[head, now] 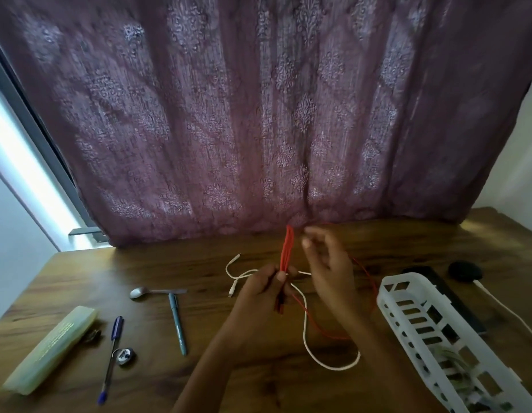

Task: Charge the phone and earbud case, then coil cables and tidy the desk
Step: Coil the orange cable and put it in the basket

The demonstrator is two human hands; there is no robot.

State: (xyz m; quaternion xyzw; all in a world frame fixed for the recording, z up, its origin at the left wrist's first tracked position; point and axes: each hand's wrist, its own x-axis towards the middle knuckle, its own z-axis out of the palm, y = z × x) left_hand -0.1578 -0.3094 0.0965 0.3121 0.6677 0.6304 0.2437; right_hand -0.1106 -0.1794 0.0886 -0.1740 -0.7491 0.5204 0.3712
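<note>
Head view | I see left hand (pixel 267 289) gripping folded red cable (pixel 287 248) mid-desk, partly coiled, tail loose toward 4 o'clock | right hand (pixel 324 263) blurred, grip unclear | white cable (pixel 305 323) uncoiled at 6 o'clock | spoon (pixel 139 292), pen (pixel 177 323) at 8 o'clock, untidied

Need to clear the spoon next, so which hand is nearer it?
Left. The left hand, gripping the red cable, sits right of the spoon; the right hand is farther right, past the cable.

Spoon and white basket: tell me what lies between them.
Head view: the left hand gripping a folded red cable, the right hand, and a loose white cable on the desk.
</note>
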